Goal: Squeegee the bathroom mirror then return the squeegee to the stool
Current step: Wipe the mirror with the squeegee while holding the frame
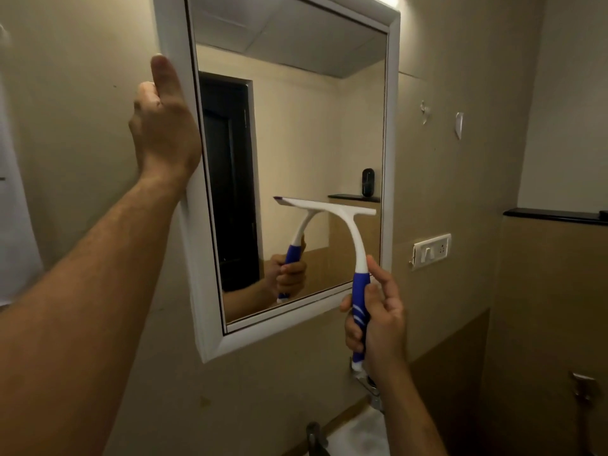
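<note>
A white-framed bathroom mirror (391,133) hangs on the beige wall. My left hand (164,123) grips the frame's left edge, thumb pointing up. My right hand (378,320) is shut on the blue grip of a white squeegee (348,232). Its blade lies level against the glass in the lower right part of the mirror, and the glass shows its reflection. The stool is out of view.
A tap (368,383) and a white basin (362,432) sit below the mirror. A switch plate (431,250) is on the wall to the right, with a black ledge (552,215) beyond it. A white towel (16,225) hangs at the far left.
</note>
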Available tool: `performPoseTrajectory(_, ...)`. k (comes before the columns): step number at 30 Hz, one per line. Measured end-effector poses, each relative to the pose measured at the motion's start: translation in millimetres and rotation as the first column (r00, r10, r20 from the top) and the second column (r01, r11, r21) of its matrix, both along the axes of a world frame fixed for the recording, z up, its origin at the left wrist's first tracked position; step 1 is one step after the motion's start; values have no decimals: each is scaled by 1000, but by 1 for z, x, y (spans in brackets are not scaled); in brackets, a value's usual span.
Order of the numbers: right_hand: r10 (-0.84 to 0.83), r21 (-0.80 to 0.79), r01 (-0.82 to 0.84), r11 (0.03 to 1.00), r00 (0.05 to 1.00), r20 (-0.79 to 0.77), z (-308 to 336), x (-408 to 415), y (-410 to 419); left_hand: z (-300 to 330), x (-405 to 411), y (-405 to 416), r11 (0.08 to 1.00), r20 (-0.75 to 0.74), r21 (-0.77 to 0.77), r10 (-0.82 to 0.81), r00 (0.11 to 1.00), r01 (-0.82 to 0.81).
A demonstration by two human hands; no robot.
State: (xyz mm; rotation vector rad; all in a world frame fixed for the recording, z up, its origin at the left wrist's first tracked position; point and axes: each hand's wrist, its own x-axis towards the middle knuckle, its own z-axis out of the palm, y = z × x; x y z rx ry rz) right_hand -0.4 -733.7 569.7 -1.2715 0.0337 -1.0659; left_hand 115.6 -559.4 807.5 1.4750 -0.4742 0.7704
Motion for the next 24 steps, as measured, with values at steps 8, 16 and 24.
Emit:
performPoseTrajectory(8, -6, 143, 20, 989, 995, -98, -52, -6, 14, -1, 13, 2, 998, 33, -14, -55, 998, 56)
performPoseTrajectory(16, -38, -8, 38, 999, 999, 11, 33, 11, 37, -5, 26, 8, 994, 82, -7, -105, 991, 106)
performPoseTrajectory(24, -23, 48, 25, 999, 999, -48, -49, 5, 80, -29, 40, 4, 985, 59, -97, -134, 989, 140)
